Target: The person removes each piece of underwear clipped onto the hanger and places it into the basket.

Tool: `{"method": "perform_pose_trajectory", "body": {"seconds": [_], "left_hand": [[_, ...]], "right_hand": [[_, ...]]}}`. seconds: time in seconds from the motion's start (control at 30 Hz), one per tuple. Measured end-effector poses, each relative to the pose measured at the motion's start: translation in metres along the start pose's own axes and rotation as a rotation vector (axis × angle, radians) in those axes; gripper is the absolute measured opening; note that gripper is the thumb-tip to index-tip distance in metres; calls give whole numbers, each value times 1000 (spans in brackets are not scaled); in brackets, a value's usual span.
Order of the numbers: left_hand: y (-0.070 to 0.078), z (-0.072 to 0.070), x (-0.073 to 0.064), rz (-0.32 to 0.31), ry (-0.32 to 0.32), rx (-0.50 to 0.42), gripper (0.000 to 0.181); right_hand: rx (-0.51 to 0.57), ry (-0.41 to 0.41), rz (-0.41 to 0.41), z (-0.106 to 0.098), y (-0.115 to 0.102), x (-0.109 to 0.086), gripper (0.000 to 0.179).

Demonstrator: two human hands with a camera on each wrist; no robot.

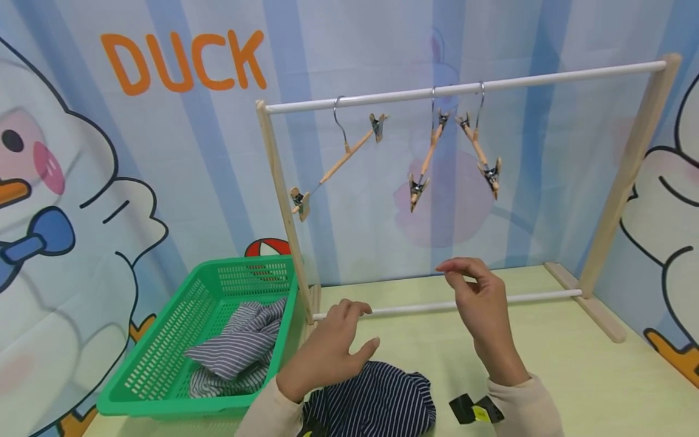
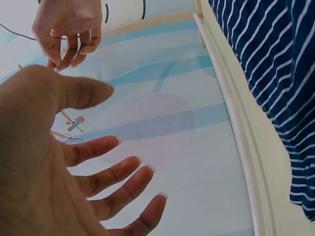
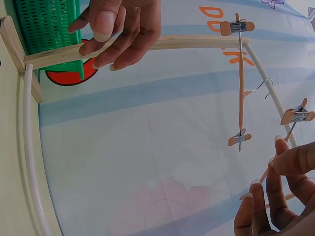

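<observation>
My left hand [image 1: 333, 349] hovers over a dark navy, white-striped garment [image 1: 382, 400] on the table, its fingers spread and slightly bent. The same cloth [image 2: 275, 64] fills the right side of the left wrist view. My right hand [image 1: 486, 309] is raised in front of the rack, fingers loosely bent towards the thumb, with nothing held between them. Above it, two wooden clip hangers, one [image 1: 431, 152] and another [image 1: 480, 152], hang close together from the white top bar [image 1: 562, 78]. A third clip hanger [image 1: 347, 156] hangs farther left. In the right wrist view, my right-hand fingers [image 3: 295, 160] overlap a hanger.
A green plastic basket [image 1: 164, 408] stands left of the rack and holds grey striped clothing [image 1: 235, 352]. The rack has wooden uprights, the right one [image 1: 628, 176] standing on a wooden foot, and a low white bar [image 1: 537, 297]. Behind is a printed curtain [image 1: 218, 152].
</observation>
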State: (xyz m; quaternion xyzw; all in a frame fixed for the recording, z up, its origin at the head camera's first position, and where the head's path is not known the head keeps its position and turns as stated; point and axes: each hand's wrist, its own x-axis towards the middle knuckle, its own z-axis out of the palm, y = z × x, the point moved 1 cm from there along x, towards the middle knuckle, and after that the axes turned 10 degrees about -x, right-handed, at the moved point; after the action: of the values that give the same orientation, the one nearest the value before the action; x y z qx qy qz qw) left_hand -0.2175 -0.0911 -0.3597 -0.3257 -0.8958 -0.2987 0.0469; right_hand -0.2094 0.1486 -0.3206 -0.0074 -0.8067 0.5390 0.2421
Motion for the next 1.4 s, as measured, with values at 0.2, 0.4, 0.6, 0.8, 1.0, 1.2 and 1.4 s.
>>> {"method": "perform_pose_trajectory", "body": {"seconds": [0.2,0.4,0.6,0.8,1.0,1.2,1.4], "left_hand": [[-1,-1,0,-18,-81,2,46],[-3,2,0,-54,-165,-11,51],[-4,4,-1,-78,-232,-19,56],[-4,8,-1,-99,-328,-47,59],[-3,13,-3,-126,-428,-46,61],[0,17,-3,-166,-500,-40,62],[-2,21,-2,-153,-528,2,62]], "right_hand": [[-5,-4,2,0,-1,0,20],[-1,-5,-3,-1,-1,-1,21],[0,-6,-3,-1,0,-1,21],[5,-1,-10,-2,-1,-1,21],[10,-10,-8,-2,-1,-1,22],[2,-14,-11,-3,0,-2,22],[2,-15,-5,-3,-2,-1,21]]}}
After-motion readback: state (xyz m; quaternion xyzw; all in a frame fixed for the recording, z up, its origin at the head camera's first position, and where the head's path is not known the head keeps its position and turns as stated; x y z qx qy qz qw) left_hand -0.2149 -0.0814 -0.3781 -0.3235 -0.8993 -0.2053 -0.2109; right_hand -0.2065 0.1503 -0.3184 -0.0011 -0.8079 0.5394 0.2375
